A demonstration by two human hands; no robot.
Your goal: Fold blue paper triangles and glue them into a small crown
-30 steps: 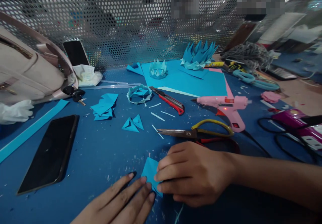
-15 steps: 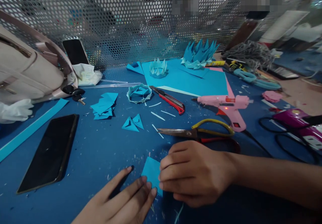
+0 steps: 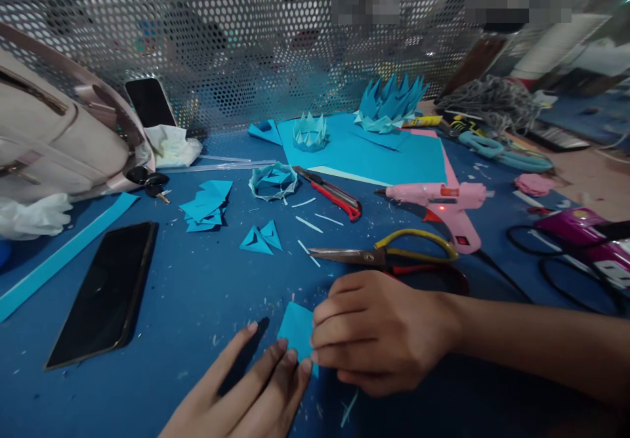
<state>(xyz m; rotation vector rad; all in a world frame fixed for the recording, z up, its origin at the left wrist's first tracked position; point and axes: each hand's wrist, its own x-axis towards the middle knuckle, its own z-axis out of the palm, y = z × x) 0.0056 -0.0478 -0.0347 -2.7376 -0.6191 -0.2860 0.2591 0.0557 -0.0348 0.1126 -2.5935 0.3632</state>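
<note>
A small square of blue paper (image 3: pixel 296 325) lies on the table in front of me, turned with one corner pointing away. My left hand (image 3: pixel 246 385) is stretched out, three fingertips resting on its lower left edge and another finger spread to the left. At the paper's right edge, my right hand (image 3: pixel 374 333) is closed, its fingers curled over and covering that side. Two folded blue paper triangles (image 3: pixel 260 238) lie just beyond, beside a loose pile of blue paper pieces (image 3: pixel 207 206). Scissors (image 3: pixel 384 254) with yellow and red handles lie beyond my right hand.
A pink glue gun (image 3: pixel 443 208) with a lit red light and a red utility knife (image 3: pixel 335 195) lie ahead. Folded paper crowns (image 3: pixel 310 131) stand on a blue sheet (image 3: pixel 369 159). To the left are a phone (image 3: pixel 105 293) and a pale bag (image 3: pixel 54 123).
My left hand has shifted slightly to the right along the paper's edge. The right hand keeps its closed pose at the paper. The whole view has moved a little.
</note>
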